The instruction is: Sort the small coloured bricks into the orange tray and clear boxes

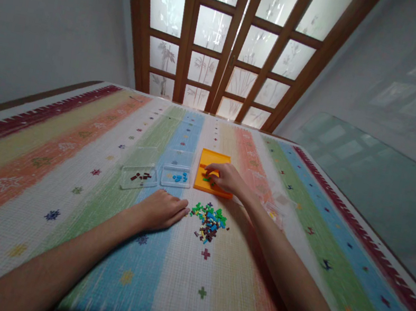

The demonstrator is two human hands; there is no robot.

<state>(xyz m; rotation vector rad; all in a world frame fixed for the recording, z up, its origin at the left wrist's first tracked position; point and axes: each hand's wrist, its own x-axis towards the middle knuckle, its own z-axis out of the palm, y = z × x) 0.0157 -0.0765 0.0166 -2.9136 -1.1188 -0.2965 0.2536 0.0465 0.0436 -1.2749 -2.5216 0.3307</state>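
The cloth (69,163) over the desk is a coarse, matt weave. The tray (213,157) is smooth orange plastic, the boxes (139,175) clear glossy plastic, and the bricks (209,223) hard plastic. The door (224,62) is varnished wood with frosted glass.

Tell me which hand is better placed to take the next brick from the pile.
Left, probably. The left hand lies open on the cloth, its fingertips right beside the pile. The right hand is farther off, over the orange tray, fingers down among small green pieces.
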